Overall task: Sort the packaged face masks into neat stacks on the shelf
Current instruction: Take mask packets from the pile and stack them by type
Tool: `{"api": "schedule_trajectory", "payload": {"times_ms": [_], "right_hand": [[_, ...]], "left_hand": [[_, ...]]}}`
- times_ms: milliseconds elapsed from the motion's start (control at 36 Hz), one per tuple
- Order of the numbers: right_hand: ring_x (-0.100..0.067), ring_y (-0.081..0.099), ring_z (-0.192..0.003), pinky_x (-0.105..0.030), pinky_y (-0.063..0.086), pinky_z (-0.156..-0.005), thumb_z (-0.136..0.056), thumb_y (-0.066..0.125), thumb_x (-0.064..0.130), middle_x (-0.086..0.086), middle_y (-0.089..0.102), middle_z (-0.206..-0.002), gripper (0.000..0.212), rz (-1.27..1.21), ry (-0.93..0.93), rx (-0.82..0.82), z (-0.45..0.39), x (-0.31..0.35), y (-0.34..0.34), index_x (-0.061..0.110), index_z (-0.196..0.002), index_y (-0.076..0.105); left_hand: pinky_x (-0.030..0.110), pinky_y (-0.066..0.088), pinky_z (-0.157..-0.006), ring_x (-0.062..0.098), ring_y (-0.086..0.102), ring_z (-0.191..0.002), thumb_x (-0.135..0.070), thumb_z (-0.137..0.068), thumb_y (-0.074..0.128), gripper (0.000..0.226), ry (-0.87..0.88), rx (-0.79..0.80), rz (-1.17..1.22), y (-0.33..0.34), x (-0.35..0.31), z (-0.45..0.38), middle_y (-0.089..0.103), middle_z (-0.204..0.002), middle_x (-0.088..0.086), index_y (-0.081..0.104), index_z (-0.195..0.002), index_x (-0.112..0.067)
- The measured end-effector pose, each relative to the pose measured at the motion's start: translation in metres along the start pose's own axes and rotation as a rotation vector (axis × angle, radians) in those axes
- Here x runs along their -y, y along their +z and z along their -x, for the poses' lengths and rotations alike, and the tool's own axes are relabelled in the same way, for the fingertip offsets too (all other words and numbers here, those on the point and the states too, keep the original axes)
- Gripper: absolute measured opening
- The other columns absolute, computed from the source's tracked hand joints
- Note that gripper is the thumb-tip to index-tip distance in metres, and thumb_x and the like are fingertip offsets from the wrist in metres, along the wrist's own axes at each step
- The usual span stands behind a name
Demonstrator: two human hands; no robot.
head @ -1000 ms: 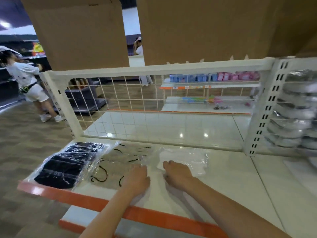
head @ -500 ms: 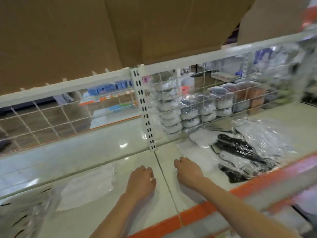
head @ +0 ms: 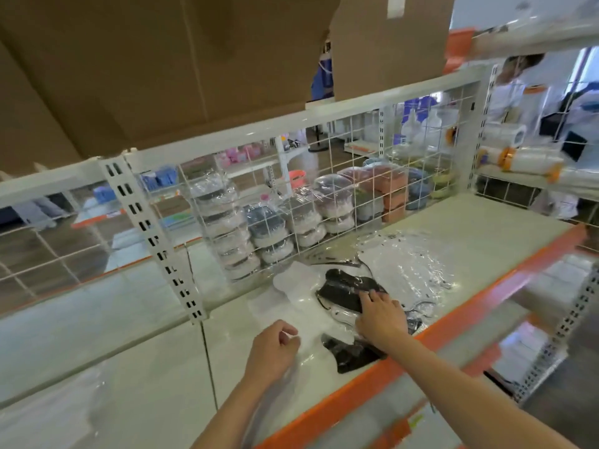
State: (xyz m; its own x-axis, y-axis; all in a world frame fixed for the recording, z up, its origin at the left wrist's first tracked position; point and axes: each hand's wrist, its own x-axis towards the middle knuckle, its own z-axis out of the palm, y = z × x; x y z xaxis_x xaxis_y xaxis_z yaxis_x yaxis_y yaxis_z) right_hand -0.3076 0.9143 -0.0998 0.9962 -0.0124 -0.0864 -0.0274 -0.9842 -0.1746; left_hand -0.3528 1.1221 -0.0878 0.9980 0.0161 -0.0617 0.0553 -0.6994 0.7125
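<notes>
Shelf: the white shelf [head: 470,234] has an orange front edge [head: 431,332] running from lower centre up to the right; a seam splits it into a left and a right panel.
Open room: the right panel lies bare toward its far right corner, and the left panel is mostly bare apart from a clear packet, blurred, at its near left.
Back edge: a white wire grid [head: 330,176] closes the rear, with a slotted upright post [head: 152,241] standing at the seam.
Face masks: a loose pile sits near the front edge of the right panel, with a black mask packet [head: 346,291] in the middle, a white mask packet [head: 291,283] to its left, a crinkled clear packet [head: 408,267] behind, and another black packet [head: 353,354] touching the front edge.
Right hand: the right hand [head: 381,315] lies palm down on the pile, fingers nearly straight, fingertips on the black mask packet; its grip looks flat and wide, and nothing is visibly closed in it.
Left hand: the left hand [head: 274,350] hovers just above the shelf left of the pile, fingers curled in loosely, grip narrow and holding nothing.
Behind the grid: stacks of wrapped round items [head: 233,228] press against the wire on the far side.
Overhead: cardboard boxes [head: 162,66] sit on the shelf above, closing the space over the hands.
Right side: plastic rolls [head: 525,157] lie on a neighbouring shelf past the far right corner.
</notes>
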Motion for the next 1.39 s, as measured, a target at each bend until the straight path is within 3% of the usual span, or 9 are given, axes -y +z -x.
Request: {"api": "schedule_trajectory", "payload": {"times_ms": [167, 333, 417, 667, 833, 1111, 1167, 1306, 1389], "right_hand": [[-0.026, 0.055, -0.109, -0.036, 0.043, -0.089, -0.093, 0.045, 0.018, -0.008, 0.062, -0.116, 0.028, 0.140, -0.142, -0.099, -0.005, 0.007, -0.011, 0.015, -0.119, 0.054], [-0.030, 0.062, -0.096, -0.034, 0.048, -0.079, -0.096, 0.044, 0.031, -0.012, 0.066, -0.105, 0.030, -0.428, -0.444, 0.022, 0.016, 0.041, -0.021, 0.015, -0.116, 0.059], [-0.023, 0.058, -0.103, -0.028, 0.042, -0.086, -0.095, 0.048, 0.029, -0.007, 0.065, -0.112, 0.028, -0.531, -0.526, 0.033, 0.020, 0.042, -0.021, 0.015, -0.116, 0.060], [-0.031, 0.018, -0.141, -0.043, 0.023, -0.114, -0.088, 0.048, 0.054, -0.012, 0.024, -0.151, 0.067, -0.059, -0.120, 0.070, -0.008, -0.010, 0.010, 0.013, -0.139, 0.032], [-0.029, 0.040, -0.122, -0.041, 0.038, -0.101, -0.096, 0.035, 0.046, -0.009, 0.047, -0.128, 0.046, 0.043, -0.172, 0.029, -0.009, -0.007, 0.008, 0.014, -0.128, 0.042], [-0.025, 0.059, -0.088, -0.037, 0.048, -0.082, -0.101, 0.027, 0.036, -0.002, 0.067, -0.089, 0.038, -0.257, -0.259, -0.169, -0.010, 0.002, -0.012, 0.021, -0.099, 0.062], [-0.024, 0.060, -0.084, -0.034, 0.048, -0.077, -0.102, 0.029, 0.035, -0.003, 0.067, -0.090, 0.038, -0.477, -0.293, -0.168, -0.006, 0.009, -0.022, 0.018, -0.101, 0.064], [-0.014, 0.063, -0.077, -0.024, 0.051, -0.065, -0.101, 0.039, 0.022, -0.002, 0.071, -0.090, 0.028, -1.745, -0.179, 0.145, 0.012, 0.028, -0.046, 0.010, -0.100, 0.064], [-0.029, 0.065, -0.079, -0.031, 0.058, -0.062, -0.097, 0.046, 0.011, -0.019, 0.064, -0.100, 0.016, -2.025, -0.009, 0.259, 0.018, 0.033, -0.042, 0.002, -0.094, 0.058]], "left_hand": [[0.022, 0.049, -0.078, 0.014, 0.062, -0.087, -0.021, -0.092, 0.057, 0.013, -0.096, 0.013, 0.203, 0.022, -0.013, -0.002, 0.068, -0.094, 0.001, 0.067, -0.096, -0.014], [0.031, 0.056, -0.073, 0.031, 0.065, -0.095, -0.024, -0.098, 0.046, 0.029, -0.253, 0.059, 1.022, 0.036, -0.038, -0.007, 0.068, -0.105, 0.022, 0.061, -0.110, -0.002], [0.039, 0.054, -0.075, 0.032, 0.063, -0.093, -0.013, -0.099, 0.044, 0.028, -0.314, -0.068, 1.185, 0.034, -0.038, -0.009, 0.066, -0.104, 0.023, 0.056, -0.119, 0.002], [0.037, 0.048, -0.068, 0.029, 0.064, -0.088, -0.007, -0.098, 0.045, 0.022, -0.432, -0.118, 1.129, 0.014, -0.024, -0.003, 0.068, -0.098, 0.017, 0.055, -0.117, -0.003], [0.033, 0.048, -0.066, 0.028, 0.062, -0.092, 0.004, -0.093, 0.041, 0.032, -0.407, -0.085, 1.022, 0.007, -0.020, -0.001, 0.064, -0.105, 0.019, 0.049, -0.123, -0.005], [0.034, 0.048, -0.065, 0.026, 0.063, -0.074, 0.006, -0.094, 0.039, 0.025, -0.374, -0.073, 0.904, -0.006, -0.028, 0.000, 0.067, -0.079, 0.013, 0.061, -0.090, -0.006], [0.034, 0.047, -0.064, 0.025, 0.062, -0.076, 0.001, -0.098, 0.037, 0.025, -0.401, -0.091, 0.920, -0.006, -0.026, -0.001, 0.067, -0.082, 0.013, 0.060, -0.092, -0.007], [0.037, 0.048, -0.076, 0.027, 0.062, -0.092, -0.015, -0.101, 0.039, 0.024, -0.476, -0.078, 1.099, -0.003, -0.023, 0.001, 0.066, -0.100, 0.015, 0.060, -0.104, -0.004], [0.040, 0.047, -0.087, 0.029, 0.061, -0.102, -0.033, -0.099, 0.042, 0.038, -0.431, -0.088, 1.220, 0.000, -0.026, 0.005, 0.068, -0.106, 0.017, 0.062, -0.109, -0.003]]}}
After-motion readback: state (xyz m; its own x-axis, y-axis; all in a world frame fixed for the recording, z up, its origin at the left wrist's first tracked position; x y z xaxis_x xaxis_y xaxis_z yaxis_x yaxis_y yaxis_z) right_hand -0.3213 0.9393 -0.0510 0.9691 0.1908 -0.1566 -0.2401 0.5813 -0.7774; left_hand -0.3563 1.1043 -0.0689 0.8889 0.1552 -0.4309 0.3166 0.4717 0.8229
